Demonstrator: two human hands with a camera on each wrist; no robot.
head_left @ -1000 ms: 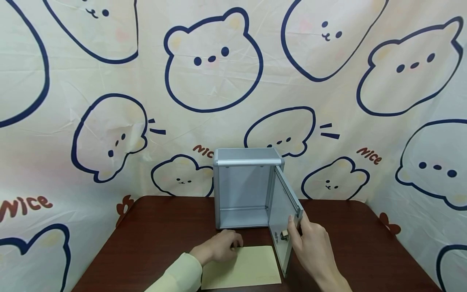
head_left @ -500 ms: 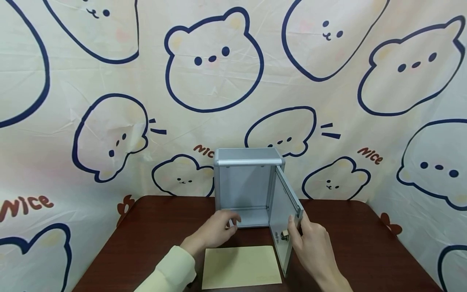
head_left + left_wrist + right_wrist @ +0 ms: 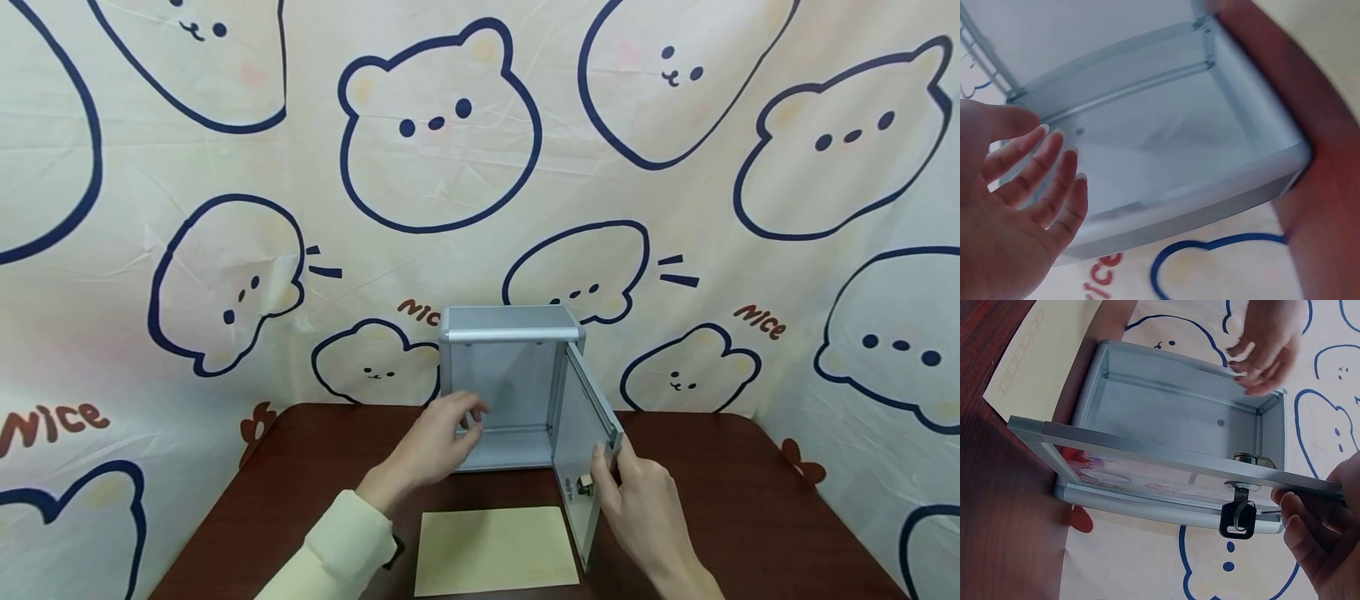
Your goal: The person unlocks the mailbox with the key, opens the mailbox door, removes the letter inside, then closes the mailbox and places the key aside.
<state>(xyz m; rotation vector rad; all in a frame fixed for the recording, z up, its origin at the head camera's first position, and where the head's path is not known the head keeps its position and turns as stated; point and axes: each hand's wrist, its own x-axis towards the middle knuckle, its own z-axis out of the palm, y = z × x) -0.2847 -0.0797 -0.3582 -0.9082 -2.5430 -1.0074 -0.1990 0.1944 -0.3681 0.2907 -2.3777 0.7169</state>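
A grey metal lockable box (image 3: 513,322) stands on the table with its door (image 3: 576,417) swung out to the right. My right hand (image 3: 639,504) pinches the door's free edge between thumb and fingers, beside the lock. In the right wrist view a black-headed key (image 3: 1237,520) sticks out of that lock. My left hand (image 3: 435,437), fingers loosely bent and holding nothing, hovers at the box's lower left opening. The left wrist view shows its fingertips (image 3: 1080,181) over the bare interior. A pale yellow envelope (image 3: 497,552) lies flat in front of the box, printed with several small red squares.
The dark brown tabletop (image 3: 315,467) surrounds the box. Behind it hangs a cream cloth backdrop (image 3: 442,267) with blue bear outlines. The opened door reaches forward along the envelope's right side.
My left hand has lifted off the envelope and moved up and forward to the box's opening, uncovering the envelope. My right hand and the door have stayed in place.
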